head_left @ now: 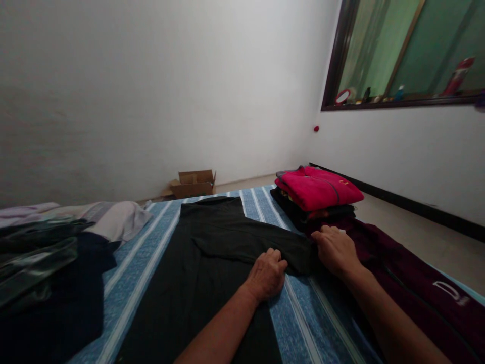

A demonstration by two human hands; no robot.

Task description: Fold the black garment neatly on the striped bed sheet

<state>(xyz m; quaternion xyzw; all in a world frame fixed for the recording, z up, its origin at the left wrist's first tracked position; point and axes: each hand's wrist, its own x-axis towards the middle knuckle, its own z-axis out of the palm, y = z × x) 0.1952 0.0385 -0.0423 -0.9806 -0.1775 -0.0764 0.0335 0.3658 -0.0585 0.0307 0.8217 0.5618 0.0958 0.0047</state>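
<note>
A dark long-sleeved top (170,293) lies spread on a blue-and-white striped sheet (306,308), its high collar end away from me. One sleeve (242,235) stretches out to the right. Fingers curled, my left hand (267,273) grips the lower edge of that sleeve, partway along. My right hand (335,247) is closed at the cuff end, with its fingertips partly hidden. Right beside it lies a maroon garment (409,283) with white lettering. Just beyond stands a folded stack, a bright pink garment (318,187) on top of dark ones (288,205).
At the left lie heaped clothes: a pale garment (121,220), a dark navy one (68,303) and a clear plastic-like strip (45,265). An open cardboard box (193,189) stands past the bed's far edge. Small items, including a red bottle (458,76), line the window sill.
</note>
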